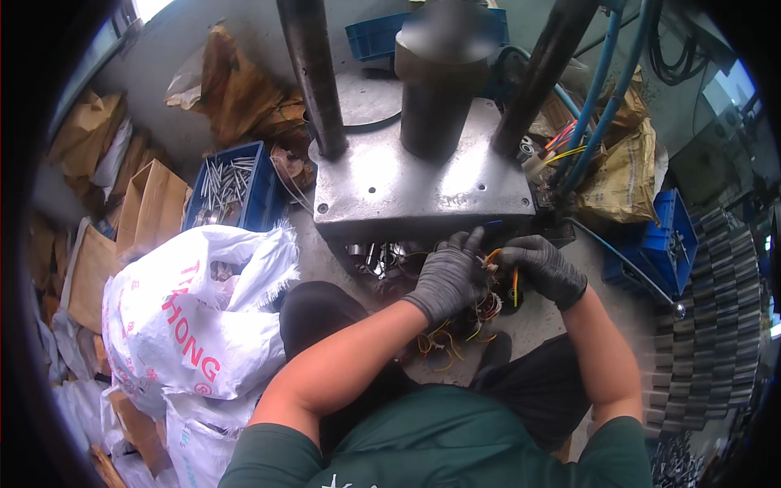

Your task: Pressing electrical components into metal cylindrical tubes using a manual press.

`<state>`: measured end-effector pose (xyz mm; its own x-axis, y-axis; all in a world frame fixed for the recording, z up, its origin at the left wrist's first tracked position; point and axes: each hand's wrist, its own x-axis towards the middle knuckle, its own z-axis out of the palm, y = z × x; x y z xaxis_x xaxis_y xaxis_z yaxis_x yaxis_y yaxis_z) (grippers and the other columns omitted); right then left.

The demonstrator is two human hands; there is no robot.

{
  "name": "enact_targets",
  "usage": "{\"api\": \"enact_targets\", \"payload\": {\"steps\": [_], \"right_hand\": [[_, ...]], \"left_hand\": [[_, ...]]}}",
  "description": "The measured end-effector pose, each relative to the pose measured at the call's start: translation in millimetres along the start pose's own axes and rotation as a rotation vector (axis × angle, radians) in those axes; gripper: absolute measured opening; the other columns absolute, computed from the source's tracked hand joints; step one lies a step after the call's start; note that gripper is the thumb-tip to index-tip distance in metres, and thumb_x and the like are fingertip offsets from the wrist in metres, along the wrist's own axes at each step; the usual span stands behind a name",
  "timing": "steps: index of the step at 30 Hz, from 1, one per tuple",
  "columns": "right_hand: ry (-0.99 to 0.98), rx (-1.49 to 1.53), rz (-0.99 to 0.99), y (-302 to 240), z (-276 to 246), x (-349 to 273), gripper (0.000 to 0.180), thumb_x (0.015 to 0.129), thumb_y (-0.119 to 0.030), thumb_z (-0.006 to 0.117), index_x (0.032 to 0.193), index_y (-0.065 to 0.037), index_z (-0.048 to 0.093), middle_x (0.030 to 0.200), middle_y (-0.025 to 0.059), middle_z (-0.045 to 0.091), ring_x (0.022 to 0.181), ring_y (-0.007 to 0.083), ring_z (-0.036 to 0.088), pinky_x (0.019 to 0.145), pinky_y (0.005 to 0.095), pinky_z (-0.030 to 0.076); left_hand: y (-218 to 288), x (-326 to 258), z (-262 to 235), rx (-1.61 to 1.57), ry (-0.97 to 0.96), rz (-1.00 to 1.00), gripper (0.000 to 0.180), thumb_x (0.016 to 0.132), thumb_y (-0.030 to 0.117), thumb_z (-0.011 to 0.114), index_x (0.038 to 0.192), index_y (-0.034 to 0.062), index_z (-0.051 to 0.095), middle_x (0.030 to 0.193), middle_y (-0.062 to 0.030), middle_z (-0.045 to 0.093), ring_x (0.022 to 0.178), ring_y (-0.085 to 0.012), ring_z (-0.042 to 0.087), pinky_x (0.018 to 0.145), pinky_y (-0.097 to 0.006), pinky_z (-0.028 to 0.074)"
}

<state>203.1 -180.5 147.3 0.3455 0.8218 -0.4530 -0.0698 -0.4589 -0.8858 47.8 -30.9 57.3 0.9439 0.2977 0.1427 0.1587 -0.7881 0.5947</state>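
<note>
In front of a metal press block, both my hands wear dark grey gloves and work close together. My left hand is bent over a bunch of coloured wires, fingers curled; what lies under its palm is hidden. My right hand is closed, its fingertips pinching thin orange and yellow wires. Below and between the hands hangs a tangle of red, white and yellow wires, whose part I cannot make out. Looser yellow wires trail toward my legs.
Shiny metal pieces lie beneath the block. At left are a blue crate of metal rods and a white woven sack. A blue bin and stacked metal parts stand right. Thick posts and blue hoses rise ahead.
</note>
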Motion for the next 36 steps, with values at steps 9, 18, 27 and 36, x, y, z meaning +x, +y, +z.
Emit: {"api": "enact_targets", "payload": {"steps": [9, 18, 27, 36], "right_hand": [[0.233, 0.114, -0.352, -24, -2, -18, 0.029, 0.106, -0.029, 0.063, 0.103, -0.003, 0.075, 0.083, 0.0014, 0.070, 0.080, 0.0079, 0.065, 0.069, 0.0257, 0.053], [-0.390, 0.836, -0.181, 24, 25, 6, 0.051, 0.102, -0.029, 0.066, 0.144, -0.002, 0.058, 0.135, 0.0096, 0.069, 0.126, 0.0215, 0.065, 0.112, 0.0368, 0.050], [-0.090, 0.815, -0.325, 24, 21, 15, 0.057, 0.095, -0.033, 0.069, 0.143, -0.007, 0.058, 0.130, 0.0096, 0.069, 0.117, 0.0229, 0.069, 0.103, 0.0408, 0.057], [-0.082, 0.957, -0.142, 36, 15, 22, 0.040, 0.098, -0.042, 0.068, 0.129, -0.016, 0.068, 0.115, 0.0016, 0.072, 0.106, 0.0150, 0.070, 0.090, 0.0355, 0.061]], "left_hand": [[19, -15, -11, -0.437, 0.182, 0.167, 0.118, 0.074, 0.020, 0.093, 0.162, -0.0005, 0.017, 0.145, -0.0158, 0.050, 0.134, -0.0287, 0.055, 0.114, -0.041, 0.048], [22, -14, -37, -0.618, 0.154, 0.321, 0.121, 0.073, 0.009, 0.092, 0.166, 0.0032, 0.014, 0.153, -0.0163, 0.043, 0.139, -0.0275, 0.053, 0.117, -0.040, 0.047], [-1, -3, -21, -0.487, 0.342, 0.248, 0.088, 0.080, -0.003, 0.075, 0.159, 0.0076, 0.039, 0.150, -0.0184, 0.047, 0.140, -0.0343, 0.051, 0.117, -0.042, 0.046], [10, -2, -32, -0.368, 0.328, 0.353, 0.071, 0.084, -0.003, 0.073, 0.151, 0.0094, 0.054, 0.147, -0.0192, 0.052, 0.135, -0.0374, 0.055, 0.112, -0.044, 0.048]]}}
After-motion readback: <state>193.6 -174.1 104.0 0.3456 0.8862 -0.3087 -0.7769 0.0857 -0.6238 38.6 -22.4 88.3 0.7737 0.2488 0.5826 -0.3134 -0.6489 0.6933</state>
